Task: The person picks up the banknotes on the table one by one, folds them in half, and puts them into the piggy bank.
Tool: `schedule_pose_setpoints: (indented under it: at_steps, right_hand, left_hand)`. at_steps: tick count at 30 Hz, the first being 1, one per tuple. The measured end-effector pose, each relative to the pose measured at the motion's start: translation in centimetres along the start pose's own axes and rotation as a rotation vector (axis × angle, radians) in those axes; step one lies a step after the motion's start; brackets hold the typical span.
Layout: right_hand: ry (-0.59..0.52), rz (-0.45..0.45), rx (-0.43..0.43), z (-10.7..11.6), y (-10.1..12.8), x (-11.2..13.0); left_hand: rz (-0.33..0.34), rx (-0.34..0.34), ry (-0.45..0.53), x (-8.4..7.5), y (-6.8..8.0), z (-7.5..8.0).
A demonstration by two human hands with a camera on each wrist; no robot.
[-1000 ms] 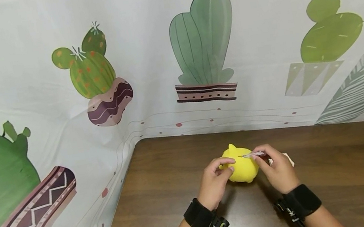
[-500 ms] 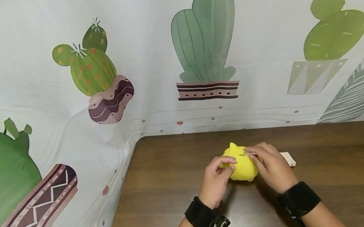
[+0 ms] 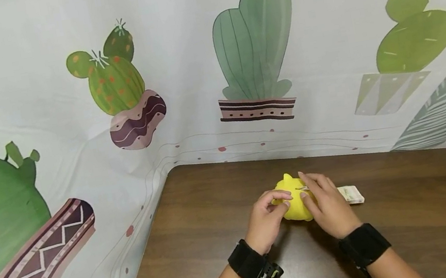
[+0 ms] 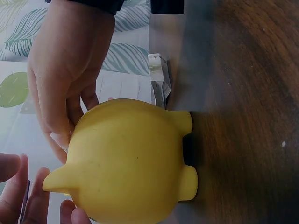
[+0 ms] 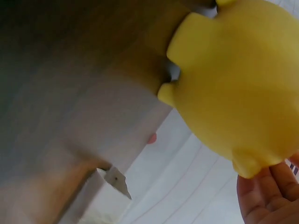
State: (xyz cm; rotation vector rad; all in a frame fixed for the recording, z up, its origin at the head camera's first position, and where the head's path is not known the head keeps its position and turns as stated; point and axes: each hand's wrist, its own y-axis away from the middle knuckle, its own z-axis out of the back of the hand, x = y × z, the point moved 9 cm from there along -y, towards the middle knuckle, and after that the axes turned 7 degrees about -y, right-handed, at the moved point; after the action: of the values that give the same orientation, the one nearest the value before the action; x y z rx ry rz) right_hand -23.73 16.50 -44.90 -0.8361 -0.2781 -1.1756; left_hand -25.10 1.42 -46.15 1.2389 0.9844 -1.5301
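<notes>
A yellow piggy bank (image 3: 295,210) stands on its short legs on the wooden table. My left hand (image 3: 265,220) rests against its left side, index finger and thumb curved over the top beside the dark slot. My right hand (image 3: 326,203) leans on the other side, fingers spread rather than pinching. Between its index finger and thumb the short end of a folded paper note (image 3: 304,188) lies at the slot. In the left wrist view the right fingers reach along the far side of the piggy bank (image 4: 131,158), near its ear.
A small whitish block with greenish print (image 3: 351,195), like a box or stack of paper, lies just right of my right hand. The table (image 3: 204,240) meets a white cactus-print cloth (image 3: 187,81) at the back and left.
The note has slid left into the slot, so less of it shows. My right hand has moved in and loosened from a pinch to spread fingers, uncovering more of the block. My left hand stays.
</notes>
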Motion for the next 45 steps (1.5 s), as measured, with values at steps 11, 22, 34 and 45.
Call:
schedule_pose_setpoints:
  at_steps: [11,22,34,45]
  right_hand:
    - [0.011,-0.018,0.026,-1.5,0.3,-0.7]
    - [-0.017,-0.038,0.021,-1.1,0.6,-0.7]
    - [-0.075,-0.013,-0.032,0.8,2.1,1.0]
    - [-0.044,-0.016,-0.025,0.6,2.5,0.7]
  left_hand:
    - [0.002,0.014,-0.003,0.1,-0.1,-0.1]
    - [0.004,0.008,-0.011,0.1,-0.1,-0.1]
    - [-0.003,0.002,-0.018,0.2,-0.1,0.0]
    - [0.005,0.003,-0.024,0.2,0.0,-0.1]
